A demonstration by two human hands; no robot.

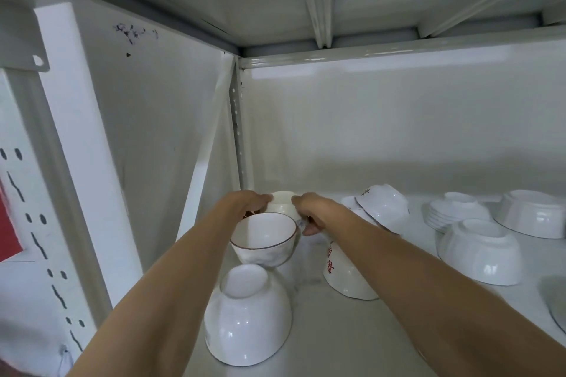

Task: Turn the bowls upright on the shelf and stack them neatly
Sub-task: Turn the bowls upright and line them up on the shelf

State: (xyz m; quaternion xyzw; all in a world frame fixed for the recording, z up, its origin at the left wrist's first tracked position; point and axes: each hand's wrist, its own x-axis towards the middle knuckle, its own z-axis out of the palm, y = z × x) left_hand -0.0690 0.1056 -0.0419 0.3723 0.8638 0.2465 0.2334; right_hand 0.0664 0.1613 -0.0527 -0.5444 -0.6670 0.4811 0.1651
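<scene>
Deep in the shelf [321,330] corner, both hands curl around one small white bowl [283,202], the left hand [249,203] on its left side and the right hand [309,211] on its right, fingers pressed to its wall (whether its rim faces up or down cannot be told). Just nearer than the hands, a thin-rimmed bowl [265,239] sits upright atop an overturned bowl [246,315]. Beneath the right forearm lies a red-lettered bowl [343,275]; further right rest more overturned bowls [481,251].
</scene>
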